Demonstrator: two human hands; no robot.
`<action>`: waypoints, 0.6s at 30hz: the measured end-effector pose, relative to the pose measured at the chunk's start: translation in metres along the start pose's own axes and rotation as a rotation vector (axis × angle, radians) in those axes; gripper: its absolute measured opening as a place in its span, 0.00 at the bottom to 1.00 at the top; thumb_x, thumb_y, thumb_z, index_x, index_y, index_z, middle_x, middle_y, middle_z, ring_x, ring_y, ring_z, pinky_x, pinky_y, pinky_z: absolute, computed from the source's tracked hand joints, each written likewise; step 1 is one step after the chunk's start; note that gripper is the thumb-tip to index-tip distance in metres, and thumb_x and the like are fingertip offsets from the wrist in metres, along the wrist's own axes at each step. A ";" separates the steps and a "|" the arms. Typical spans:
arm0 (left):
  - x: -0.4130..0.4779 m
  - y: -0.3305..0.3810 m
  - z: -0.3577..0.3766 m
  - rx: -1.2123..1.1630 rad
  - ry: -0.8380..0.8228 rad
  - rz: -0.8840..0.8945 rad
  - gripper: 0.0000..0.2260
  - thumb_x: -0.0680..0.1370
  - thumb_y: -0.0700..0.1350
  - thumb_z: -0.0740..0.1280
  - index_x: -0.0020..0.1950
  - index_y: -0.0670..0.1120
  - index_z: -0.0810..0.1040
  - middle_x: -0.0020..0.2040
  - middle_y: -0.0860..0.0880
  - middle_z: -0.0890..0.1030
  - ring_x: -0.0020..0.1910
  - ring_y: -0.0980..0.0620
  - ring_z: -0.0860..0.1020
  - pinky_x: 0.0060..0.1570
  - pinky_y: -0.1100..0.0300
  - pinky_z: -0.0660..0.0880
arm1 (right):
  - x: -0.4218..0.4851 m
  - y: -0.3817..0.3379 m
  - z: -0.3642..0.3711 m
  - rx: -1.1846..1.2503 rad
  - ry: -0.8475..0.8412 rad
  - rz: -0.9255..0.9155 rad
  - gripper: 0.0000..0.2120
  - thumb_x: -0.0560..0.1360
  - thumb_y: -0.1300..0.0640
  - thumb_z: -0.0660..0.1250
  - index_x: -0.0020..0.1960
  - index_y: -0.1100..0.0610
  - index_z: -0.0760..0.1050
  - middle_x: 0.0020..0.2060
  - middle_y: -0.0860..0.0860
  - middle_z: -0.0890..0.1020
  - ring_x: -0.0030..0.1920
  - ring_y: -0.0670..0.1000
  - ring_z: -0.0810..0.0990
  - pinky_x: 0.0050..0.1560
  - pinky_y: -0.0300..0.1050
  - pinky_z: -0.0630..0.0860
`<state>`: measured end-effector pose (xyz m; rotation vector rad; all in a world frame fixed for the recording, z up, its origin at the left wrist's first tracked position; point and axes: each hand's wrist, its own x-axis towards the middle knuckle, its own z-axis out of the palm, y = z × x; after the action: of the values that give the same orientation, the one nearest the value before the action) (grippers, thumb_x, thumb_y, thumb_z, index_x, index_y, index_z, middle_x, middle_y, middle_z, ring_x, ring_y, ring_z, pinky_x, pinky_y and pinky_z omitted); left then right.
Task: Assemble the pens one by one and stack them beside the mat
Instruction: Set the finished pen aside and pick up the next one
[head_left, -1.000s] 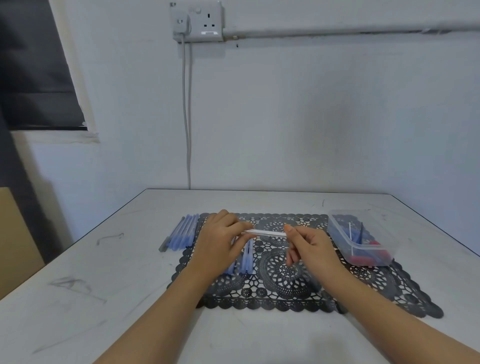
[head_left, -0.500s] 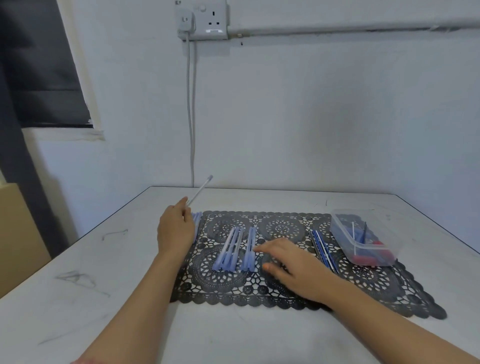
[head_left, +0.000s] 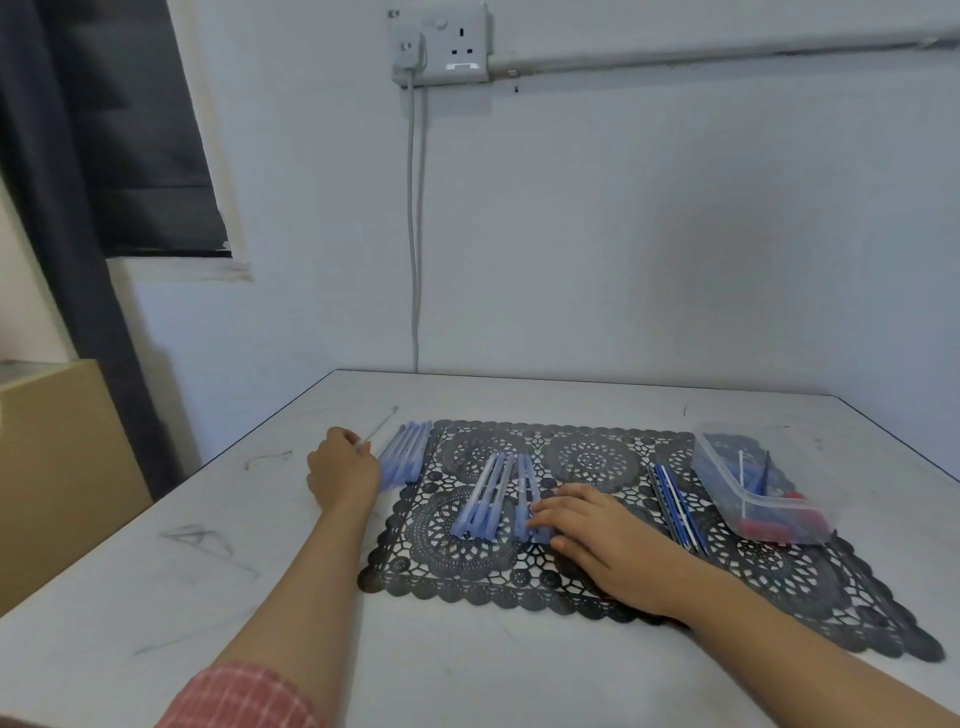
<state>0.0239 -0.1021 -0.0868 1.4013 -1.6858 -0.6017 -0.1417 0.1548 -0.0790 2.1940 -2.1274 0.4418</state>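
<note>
A black lace mat (head_left: 587, 457) lies on the white table. My left hand (head_left: 340, 470) is left of the mat and holds an assembled pen (head_left: 378, 430) low over the table, its far end pointing away. Right beside it lies a stack of assembled blue pens (head_left: 406, 453) along the mat's left edge. On the mat sit several blue pen barrels (head_left: 485, 493). My right hand (head_left: 592, 530) rests flat on the mat, its fingertips touching the rightmost barrels (head_left: 525, 491). Several thin refills (head_left: 675, 499) lie further right on the mat.
A clear plastic box (head_left: 756, 501) holding small pen parts and red caps stands on the mat's right end. A cardboard box (head_left: 57, 467) stands left of the table. A cable hangs from the wall socket (head_left: 441, 44) behind the table.
Both hands held one pen together over the mat a second ago. My left hand carried it left and has lowered it beside the stack. My right hand dropped onto the loose barrels.
</note>
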 end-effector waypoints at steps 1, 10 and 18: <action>0.001 -0.002 0.001 0.068 -0.018 -0.032 0.04 0.78 0.41 0.62 0.52 0.43 0.72 0.50 0.43 0.78 0.54 0.42 0.72 0.50 0.50 0.69 | 0.000 0.000 -0.001 0.003 0.021 -0.009 0.16 0.81 0.49 0.52 0.66 0.47 0.69 0.65 0.41 0.70 0.68 0.43 0.60 0.68 0.32 0.52; 0.002 -0.002 0.003 0.280 -0.139 -0.089 0.13 0.76 0.39 0.59 0.59 0.48 0.74 0.61 0.45 0.74 0.63 0.44 0.65 0.58 0.51 0.62 | -0.001 0.000 -0.005 0.031 0.085 0.104 0.14 0.80 0.51 0.56 0.58 0.54 0.77 0.57 0.46 0.74 0.59 0.43 0.69 0.62 0.37 0.65; 0.003 0.000 0.003 0.062 -0.166 -0.034 0.13 0.74 0.37 0.62 0.56 0.44 0.79 0.56 0.45 0.80 0.54 0.44 0.76 0.51 0.54 0.71 | 0.000 0.004 -0.008 0.033 0.169 0.282 0.08 0.76 0.55 0.64 0.54 0.53 0.78 0.44 0.44 0.71 0.42 0.42 0.70 0.45 0.30 0.64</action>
<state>0.0212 -0.1052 -0.0874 1.4603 -1.8275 -0.7071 -0.1474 0.1561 -0.0724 1.8001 -2.3546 0.6569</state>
